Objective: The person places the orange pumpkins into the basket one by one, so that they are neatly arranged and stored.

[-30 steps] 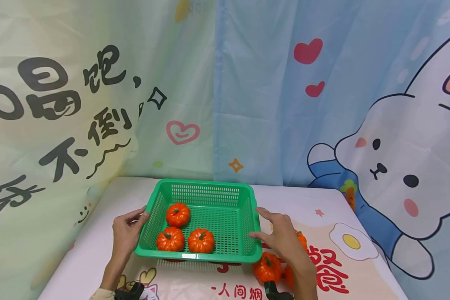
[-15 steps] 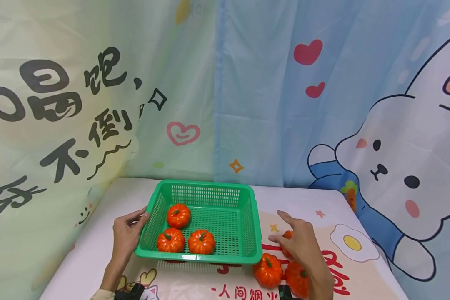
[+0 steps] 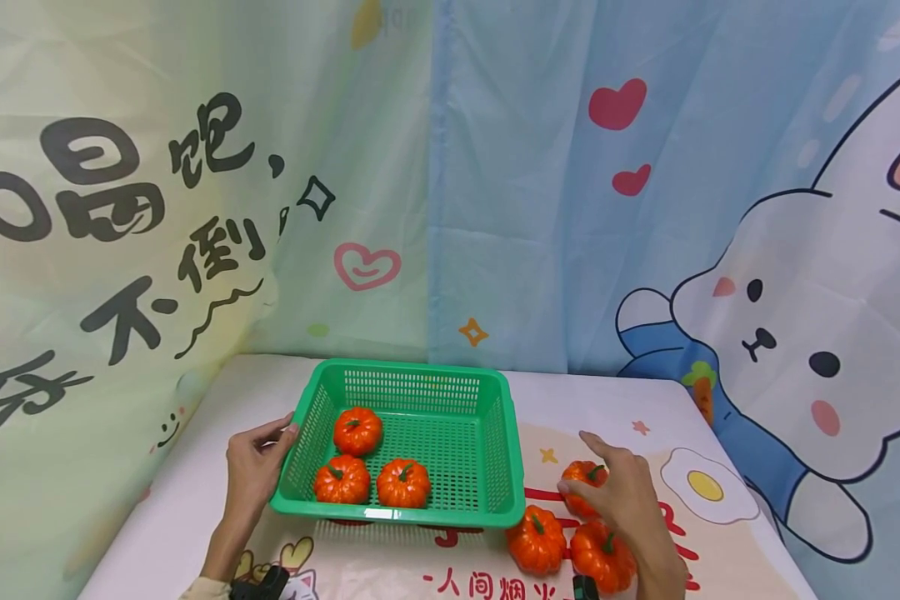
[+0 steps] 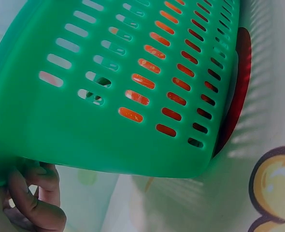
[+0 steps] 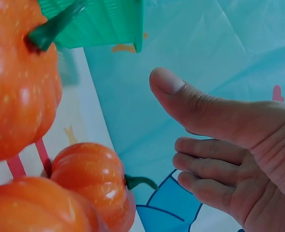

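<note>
A green plastic basket (image 3: 457, 450) stands on the table with three small orange pumpkins inside, one of them a front pumpkin (image 3: 403, 483). My left hand (image 3: 255, 462) grips the basket's left rim, its fingers curled beneath the edge in the left wrist view. Over the pumpkins to the right of the basket is my right hand (image 3: 626, 492), thumb and fingers spread and holding nothing. Nearest to it is the back pumpkin (image 3: 583, 483), partly covered by the thumb. The right wrist view shows this pumpkin (image 5: 92, 181) apart from the hand.
Two more pumpkins lie in front, one pumpkin (image 3: 536, 542) by the basket's front right corner and another pumpkin (image 3: 602, 557) beside it. A printed cloth covers the table (image 3: 720, 550). A patterned curtain (image 3: 495, 208) hangs behind.
My right hand has left the basket's right rim and moved right, over the loose pumpkins. The left hand and the basket stay where they were.
</note>
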Demonstrator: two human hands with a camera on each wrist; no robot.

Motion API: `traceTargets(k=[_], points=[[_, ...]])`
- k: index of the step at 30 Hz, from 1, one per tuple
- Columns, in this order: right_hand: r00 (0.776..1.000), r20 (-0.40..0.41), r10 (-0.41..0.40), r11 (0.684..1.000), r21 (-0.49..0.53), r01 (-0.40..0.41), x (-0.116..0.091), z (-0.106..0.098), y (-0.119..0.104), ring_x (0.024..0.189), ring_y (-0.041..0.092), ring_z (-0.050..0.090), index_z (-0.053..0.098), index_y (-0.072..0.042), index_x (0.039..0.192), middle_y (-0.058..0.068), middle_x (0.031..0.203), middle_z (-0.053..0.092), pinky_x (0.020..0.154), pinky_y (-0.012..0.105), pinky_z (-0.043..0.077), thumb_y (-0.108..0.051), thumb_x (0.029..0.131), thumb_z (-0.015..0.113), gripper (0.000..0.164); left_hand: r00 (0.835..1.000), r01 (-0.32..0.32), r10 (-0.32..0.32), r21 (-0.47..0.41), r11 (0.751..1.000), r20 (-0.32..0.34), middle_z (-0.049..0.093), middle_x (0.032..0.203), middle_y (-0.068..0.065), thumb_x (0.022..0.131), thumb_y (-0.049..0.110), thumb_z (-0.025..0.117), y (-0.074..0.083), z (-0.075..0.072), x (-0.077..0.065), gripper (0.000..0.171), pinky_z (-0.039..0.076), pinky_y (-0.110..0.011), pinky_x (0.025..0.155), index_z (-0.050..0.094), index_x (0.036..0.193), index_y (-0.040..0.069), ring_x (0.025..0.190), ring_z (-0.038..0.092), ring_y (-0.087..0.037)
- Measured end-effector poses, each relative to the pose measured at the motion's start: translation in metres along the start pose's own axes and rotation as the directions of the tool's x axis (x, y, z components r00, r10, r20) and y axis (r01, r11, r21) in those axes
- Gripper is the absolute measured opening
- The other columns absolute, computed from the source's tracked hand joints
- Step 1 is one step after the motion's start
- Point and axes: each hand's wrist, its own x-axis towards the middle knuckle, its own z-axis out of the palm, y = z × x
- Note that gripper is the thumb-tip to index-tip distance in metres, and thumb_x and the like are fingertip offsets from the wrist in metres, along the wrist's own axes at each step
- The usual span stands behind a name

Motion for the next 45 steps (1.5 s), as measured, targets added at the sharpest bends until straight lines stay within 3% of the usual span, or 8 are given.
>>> traceTargets(k=[16,28,45], points=[[0.989,0.026,0.149,0.989,0.003,-0.149,0.005,0.005,0.025,0.144,0.06,0.047,0.048,0.004,0.16,0.038,0.158,0.051,0.113,0.072,0.043,-0.033,0.084,0.097,0.097,1.0,0.015,-0.015,-0.015,1.0,-0.001,0.079,0.116,-0.031,0.105,0.017,0.075,0.002,0.0,0.001,0.033,0.056,-0.014,0.064,0.077,0.132,-0.001,0.07,0.069,0.004],[0.973,0.03,0.229,0.973,0.009,-0.229,0.005,0.013,0.034,0.13,0.057,0.057,0.046,0.009,0.158,0.041,0.147,0.058,0.108,0.066,0.052,-0.037,0.085,0.096,0.1,1.0,-0.004,0.004,-0.039,0.999,0.007,0.079,0.111,-0.032,0.105,0.016,0.074,0.002,-0.001,-0.001,0.032,0.057,-0.017,0.062,0.076,0.132,-0.003,0.068,0.072,-0.001],[0.967,0.076,0.242,0.97,0.015,-0.243,0.005,0.022,0.044,0.135,0.056,0.056,0.047,0.012,0.156,0.041,0.146,0.059,0.11,0.067,0.051,-0.038,0.086,0.095,0.099,1.0,-0.008,0.008,-0.035,0.999,-0.004,0.079,0.112,-0.031,0.104,0.015,0.075,0.0,0.0,-0.001,0.032,0.057,-0.017,0.062,0.077,0.131,-0.003,0.068,0.07,0.002]])
